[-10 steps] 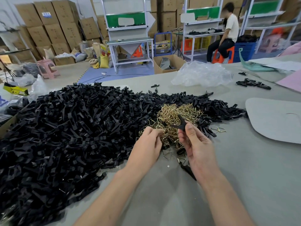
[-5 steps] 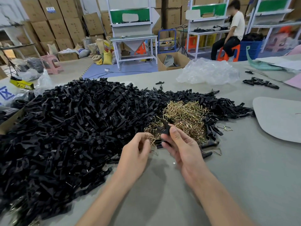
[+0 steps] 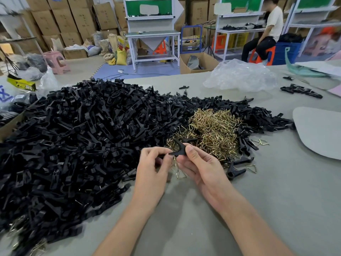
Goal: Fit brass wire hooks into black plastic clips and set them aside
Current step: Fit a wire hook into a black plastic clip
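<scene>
1. Grey bench surface is being used as the work area in a warehouse room, with stacked cardboard boxes and a seated person behind.
2. One forked black plastic clip is being clamped between the thumb and fingers of the right hand above the bench's middle. Its long axis is running from the forked far end down to a narrow end pointing at the left hand.
3. A thin bent brass wire hook is apparently being pinched by the left hand's curled fingertips at that narrow end; whether it is seated cannot be told.
4. Both hands are being held close together, so the fit is judged to depend on the hook being pushed rightward along the clip's axis.
5. A large heap of loose black clips is lying toward the bench's left edge, with a tangled pile of brass hooks just beyond the hands and a crumpled clear plastic bag near the far edge.
</scene>
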A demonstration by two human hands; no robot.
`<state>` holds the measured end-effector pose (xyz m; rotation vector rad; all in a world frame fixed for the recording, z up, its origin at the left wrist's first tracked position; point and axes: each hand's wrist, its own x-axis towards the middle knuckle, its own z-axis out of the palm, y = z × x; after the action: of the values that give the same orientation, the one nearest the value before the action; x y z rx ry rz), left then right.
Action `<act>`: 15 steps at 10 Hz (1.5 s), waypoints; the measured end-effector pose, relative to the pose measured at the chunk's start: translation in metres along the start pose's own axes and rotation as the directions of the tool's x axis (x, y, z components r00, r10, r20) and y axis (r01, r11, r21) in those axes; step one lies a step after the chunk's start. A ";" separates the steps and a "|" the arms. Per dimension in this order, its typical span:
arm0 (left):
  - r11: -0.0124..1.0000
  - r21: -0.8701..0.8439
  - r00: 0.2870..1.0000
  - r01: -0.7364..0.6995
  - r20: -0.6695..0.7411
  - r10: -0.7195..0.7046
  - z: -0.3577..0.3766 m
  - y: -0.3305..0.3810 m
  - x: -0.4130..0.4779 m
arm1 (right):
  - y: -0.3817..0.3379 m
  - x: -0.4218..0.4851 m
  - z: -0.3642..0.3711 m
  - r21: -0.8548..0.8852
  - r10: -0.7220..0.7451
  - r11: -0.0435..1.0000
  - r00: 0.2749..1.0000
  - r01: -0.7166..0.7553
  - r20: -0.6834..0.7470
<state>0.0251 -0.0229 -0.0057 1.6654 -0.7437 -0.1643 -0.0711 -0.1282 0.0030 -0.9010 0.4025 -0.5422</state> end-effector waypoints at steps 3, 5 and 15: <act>0.900 -0.411 0.979 0.143 -0.072 -0.189 -0.013 0.006 0.004 | -0.003 0.001 -0.006 -0.059 0.004 0.998 0.999 -0.006 -0.041; 0.931 -0.354 0.993 0.088 -0.038 -0.108 -0.008 0.012 -0.002 | 0.000 0.000 -0.002 -0.144 -0.010 0.990 0.999 0.016 0.045; 0.954 -0.273 0.982 0.121 -0.108 -0.155 0.006 0.016 -0.008 | 0.010 -0.001 -0.003 -0.151 -0.056 0.987 0.998 0.059 0.023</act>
<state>0.0094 -0.0245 0.0051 1.4556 -0.4841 -0.2424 -0.0704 -0.1245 -0.0063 -1.0655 0.4057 -0.5610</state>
